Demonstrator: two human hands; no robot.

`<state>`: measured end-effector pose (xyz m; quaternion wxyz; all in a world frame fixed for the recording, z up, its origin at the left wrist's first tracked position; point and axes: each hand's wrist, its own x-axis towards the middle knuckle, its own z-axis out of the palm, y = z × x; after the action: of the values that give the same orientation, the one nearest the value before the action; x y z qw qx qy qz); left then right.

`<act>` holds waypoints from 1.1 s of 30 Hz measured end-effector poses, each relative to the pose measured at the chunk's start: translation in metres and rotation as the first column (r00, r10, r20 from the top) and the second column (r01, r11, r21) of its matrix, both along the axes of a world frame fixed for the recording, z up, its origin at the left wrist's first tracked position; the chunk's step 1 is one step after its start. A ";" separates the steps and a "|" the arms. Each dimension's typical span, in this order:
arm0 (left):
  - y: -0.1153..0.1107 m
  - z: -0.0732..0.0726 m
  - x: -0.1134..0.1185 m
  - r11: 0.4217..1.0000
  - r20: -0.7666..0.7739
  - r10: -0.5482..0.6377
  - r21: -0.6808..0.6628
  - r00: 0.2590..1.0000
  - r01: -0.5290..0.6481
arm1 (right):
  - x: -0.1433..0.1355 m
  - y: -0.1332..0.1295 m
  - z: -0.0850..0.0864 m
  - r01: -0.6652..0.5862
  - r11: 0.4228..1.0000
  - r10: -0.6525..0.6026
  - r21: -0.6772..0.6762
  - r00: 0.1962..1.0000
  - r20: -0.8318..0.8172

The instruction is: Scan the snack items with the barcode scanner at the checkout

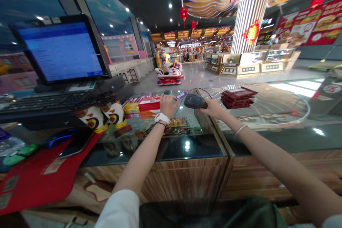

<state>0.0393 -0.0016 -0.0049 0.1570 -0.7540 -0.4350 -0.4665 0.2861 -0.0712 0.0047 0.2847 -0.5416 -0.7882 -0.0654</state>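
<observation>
My left hand [167, 105], with a white watch on its wrist, is closed on a small purple packet [181, 96] above the glass counter. My right hand [213, 109] grips a dark handheld barcode scanner [194, 101] by its handle. The scanner's head points left, close beside the packet but apart from it. A thin black cable runs behind the scanner. Just left of my left hand lie stacked red boxes [150, 103] and yellow packets [130, 108] on the counter. Under the glass, below my hands, several coloured packs [177, 122] show.
A monitor [62, 51] and a keyboard [45, 103] stand at the left. Two patterned paper cups [115, 113] are in front of them. A phone [77, 143] and a mouse [59, 138] rest on a red mat [44, 185]. Dark red packets [237, 98] are stacked on the right counter.
</observation>
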 end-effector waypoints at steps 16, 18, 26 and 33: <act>-0.010 0.007 0.004 0.997 -0.031 0.048 -0.064 0.998 -0.050 | 0.017 0.021 -0.018 -0.369 0.927 0.376 0.071 0.915 -0.145; -0.013 0.009 0.005 0.994 -0.049 0.066 -0.084 0.997 -0.070 | 0.022 0.031 -0.024 -0.404 0.912 0.411 0.079 0.899 -0.153; -0.020 0.013 0.007 0.989 -0.061 0.083 -0.119 0.995 -0.090 | 0.046 0.065 -0.049 -0.248 0.966 0.251 0.070 0.967 -0.040; -0.018 0.012 0.008 0.990 -0.065 0.059 -0.121 0.996 -0.067 | 0.058 0.074 -0.054 -0.276 0.961 0.276 -0.021 0.961 -0.029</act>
<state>0.0471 -0.0200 0.0071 0.1382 -0.7620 -0.4815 -0.4104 0.3442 0.0025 -0.0495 0.2945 -0.4308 -0.8530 -0.0080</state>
